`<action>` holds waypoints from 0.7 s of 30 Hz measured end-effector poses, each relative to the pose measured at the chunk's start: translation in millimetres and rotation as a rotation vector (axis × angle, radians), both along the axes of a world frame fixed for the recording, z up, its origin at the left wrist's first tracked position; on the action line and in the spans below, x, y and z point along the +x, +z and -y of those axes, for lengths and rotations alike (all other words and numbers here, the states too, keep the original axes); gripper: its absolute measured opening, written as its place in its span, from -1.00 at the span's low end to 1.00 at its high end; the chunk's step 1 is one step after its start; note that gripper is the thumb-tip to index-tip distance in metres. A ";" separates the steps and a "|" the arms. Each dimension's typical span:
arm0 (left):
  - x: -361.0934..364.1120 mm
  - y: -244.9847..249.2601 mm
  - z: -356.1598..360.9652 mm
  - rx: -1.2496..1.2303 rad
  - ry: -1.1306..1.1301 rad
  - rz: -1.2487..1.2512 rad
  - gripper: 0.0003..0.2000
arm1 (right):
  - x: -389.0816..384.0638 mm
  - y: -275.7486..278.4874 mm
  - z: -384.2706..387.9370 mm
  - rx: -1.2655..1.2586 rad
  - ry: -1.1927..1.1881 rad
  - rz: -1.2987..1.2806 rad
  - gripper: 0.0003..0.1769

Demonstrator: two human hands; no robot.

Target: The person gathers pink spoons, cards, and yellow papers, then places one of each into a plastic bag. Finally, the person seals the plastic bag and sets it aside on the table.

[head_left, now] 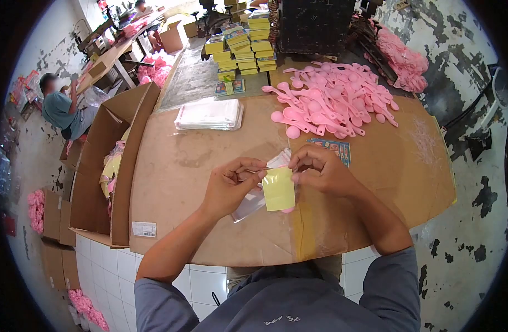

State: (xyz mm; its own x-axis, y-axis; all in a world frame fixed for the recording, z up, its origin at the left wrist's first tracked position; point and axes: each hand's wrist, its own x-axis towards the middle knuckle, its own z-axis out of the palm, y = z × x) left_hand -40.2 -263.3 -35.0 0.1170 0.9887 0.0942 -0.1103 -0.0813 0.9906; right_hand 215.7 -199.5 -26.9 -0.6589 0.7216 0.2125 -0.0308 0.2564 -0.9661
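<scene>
Over the cardboard-topped table, my left hand (pixel 231 185) and my right hand (pixel 323 169) pinch the two upper corners of a small clear plastic bag. A yellow card (pixel 279 191) shows through the bag's front, and a bit of pink (pixel 288 210) peeks out at its lower edge. Another clear bag (pixel 249 206) lies flat below my left hand. Just past my right hand are a few blue printed cards (pixel 334 148), partly hidden by it. Farther off lies a large heap of pink plastic spoons (pixel 337 102).
A stack of clear bags (pixel 209 115) sits at the table's far left. Behind it rise piles of yellow-edged cards (pixel 243 47). An open cardboard box (pixel 93 166) with packed pieces stands along the left edge. A co-worker (pixel 65 108) sits farther left.
</scene>
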 end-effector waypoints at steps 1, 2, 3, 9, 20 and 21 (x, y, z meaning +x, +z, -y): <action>-0.1 0.9 0.3 0.000 0.003 0.002 -0.80 | -1.6 0.6 3.2 -0.029 0.019 0.008 -0.64; -0.6 1.1 0.2 0.009 0.008 0.004 -0.79 | -3.3 2.3 7.0 -0.059 0.039 0.016 -0.57; -1.4 1.4 -0.1 0.017 0.013 0.006 -0.78 | -4.2 3.2 9.0 -0.089 0.058 0.024 -0.50; -0.7 3.3 -1.4 0.033 0.004 0.082 -0.71 | -7.2 3.8 6.3 -0.193 0.024 -0.094 -0.38; -24.7 15.8 -3.6 -0.072 -0.059 -0.049 -0.77 | 5.2 20.0 -6.1 -0.036 -0.128 -0.088 -0.56; -32.8 22.5 -4.0 -0.021 0.065 -0.027 -0.77 | 12.3 22.3 -13.0 0.050 -0.162 -0.075 -0.62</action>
State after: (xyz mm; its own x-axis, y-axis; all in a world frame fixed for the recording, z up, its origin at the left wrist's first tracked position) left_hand -73.0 -259.3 -12.4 0.0543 0.9960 0.0707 -0.0787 -0.0663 0.9947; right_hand 228.0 -186.4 -4.6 -0.5160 0.8042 0.2951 -0.0564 0.3118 -0.9485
